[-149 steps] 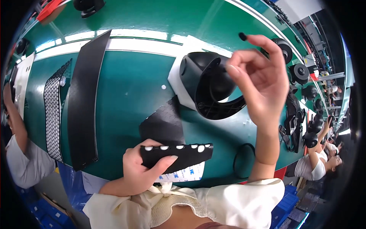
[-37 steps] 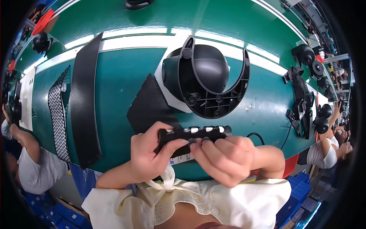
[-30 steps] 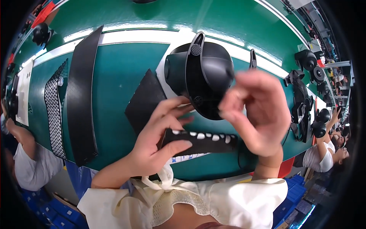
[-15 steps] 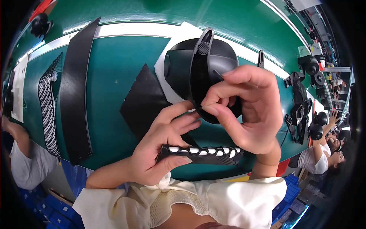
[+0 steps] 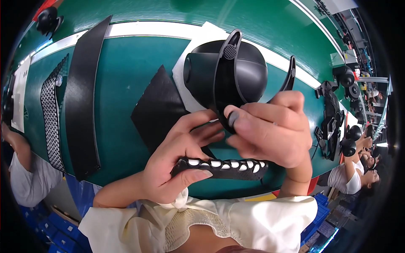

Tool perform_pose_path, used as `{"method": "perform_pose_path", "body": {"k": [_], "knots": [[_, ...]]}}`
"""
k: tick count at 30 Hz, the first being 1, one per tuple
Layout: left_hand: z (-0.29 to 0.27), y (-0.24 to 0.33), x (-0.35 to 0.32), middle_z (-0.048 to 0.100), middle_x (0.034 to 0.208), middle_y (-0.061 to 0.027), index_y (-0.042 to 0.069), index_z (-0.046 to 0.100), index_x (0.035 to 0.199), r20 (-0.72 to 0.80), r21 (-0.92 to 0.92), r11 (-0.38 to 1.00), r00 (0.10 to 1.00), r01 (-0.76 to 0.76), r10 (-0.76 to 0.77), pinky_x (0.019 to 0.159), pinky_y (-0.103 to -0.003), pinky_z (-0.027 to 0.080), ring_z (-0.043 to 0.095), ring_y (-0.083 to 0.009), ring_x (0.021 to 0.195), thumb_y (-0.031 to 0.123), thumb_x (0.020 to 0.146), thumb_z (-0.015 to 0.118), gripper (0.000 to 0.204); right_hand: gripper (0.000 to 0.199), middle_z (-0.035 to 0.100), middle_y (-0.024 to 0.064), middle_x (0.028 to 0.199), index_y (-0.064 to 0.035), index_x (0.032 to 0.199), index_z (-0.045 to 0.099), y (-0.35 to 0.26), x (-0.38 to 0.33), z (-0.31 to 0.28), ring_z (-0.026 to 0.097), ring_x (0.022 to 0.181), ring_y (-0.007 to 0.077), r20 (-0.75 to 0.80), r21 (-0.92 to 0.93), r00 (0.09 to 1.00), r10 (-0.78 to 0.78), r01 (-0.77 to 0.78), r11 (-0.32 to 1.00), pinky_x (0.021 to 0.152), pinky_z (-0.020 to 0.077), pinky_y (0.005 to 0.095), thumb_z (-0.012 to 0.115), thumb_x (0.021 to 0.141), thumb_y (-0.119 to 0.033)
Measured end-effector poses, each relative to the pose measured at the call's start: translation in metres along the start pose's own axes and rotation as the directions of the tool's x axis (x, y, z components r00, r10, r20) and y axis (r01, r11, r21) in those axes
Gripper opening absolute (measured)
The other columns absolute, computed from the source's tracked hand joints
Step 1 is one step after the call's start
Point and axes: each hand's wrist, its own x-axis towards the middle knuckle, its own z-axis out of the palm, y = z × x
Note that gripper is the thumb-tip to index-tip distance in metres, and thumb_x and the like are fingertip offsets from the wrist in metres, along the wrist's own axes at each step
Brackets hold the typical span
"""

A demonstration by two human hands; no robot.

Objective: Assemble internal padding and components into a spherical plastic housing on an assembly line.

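Far left on the green bench: a perforated mesh strip beside a long black panel, both flat. A dark square foam pad lies near centre.

Left hand: thumb and curled fingers clamp the near end of a black slotted strip, held level just above the bench edge, other fingers spread above it.

Right hand: fingertips pressed together in a pinch; whether a small part sits between them cannot be told.

Behind both hands, a black dome housing stands on a white sheet.

Judgement: the fitting step on the strip is in hand; the next move calls for aligning the pinch over one slot.

Containers: blue crates below the bench, contents hidden.
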Motion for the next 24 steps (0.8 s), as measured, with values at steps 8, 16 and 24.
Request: {"method": "perform_pose_path", "body": {"k": [8, 16, 24], "knots": [[0.0, -0.011, 0.002, 0.022, 0.127, -0.0257, 0.0, 0.041, 0.087, -0.02, -0.115, 0.993, 1.0, 0.007, -0.01, 0.098, -0.044, 0.028, 0.032, -0.0362, 0.119, 0.009, 0.083, 0.05, 0.013, 0.022, 0.062, 0.0016, 0.075, -0.0117, 0.091, 0.059, 0.012, -0.016, 0.012, 0.056, 0.067, 0.0068, 0.008, -0.359, 0.912, -0.411, 0.386, 0.85, 0.052, 0.0225, 0.0202, 0.063, 0.07, -0.01], [0.002, -0.027, 0.001, 0.025, 0.122, -0.02, 0.001, 0.046, 0.088, 0.047, -0.177, 0.981, 0.996, 0.082, -0.075, 0.1, -0.046, 0.024, 0.025, -0.0365, 0.124, 0.003, 0.08, 0.052, 0.01, 0.02, 0.056, 0.01, 0.075, 0.0028, 0.084, 0.055, 0.007, -0.021, -0.026, 0.055, 0.066, 0.0139, -0.085, 0.412, 0.876, 0.474, -0.402, 0.818, 0.053, 0.0389, 0.0197, 0.064, 0.066, 0.004], [0.013, -0.035, 0.008, 0.01, 0.134, -0.0196, 0.001, 0.045, 0.084, -0.032, -0.183, 0.982, 0.998, 0.05, -0.057, 0.101, -0.054, 0.017, 0.014, -0.0405, 0.126, 0.007, 0.08, 0.052, 0.011, 0.011, 0.049, 0.0039, 0.067, 0.0006, 0.073, 0.058, 0.01, -0.012, -0.028, 0.042, 0.061, 0.0129, 0.094, 0.044, 0.889, 0.447, -0.452, 0.891, 0.056, 0.033, 0.0224, 0.062, 0.064, 0.005]]}}
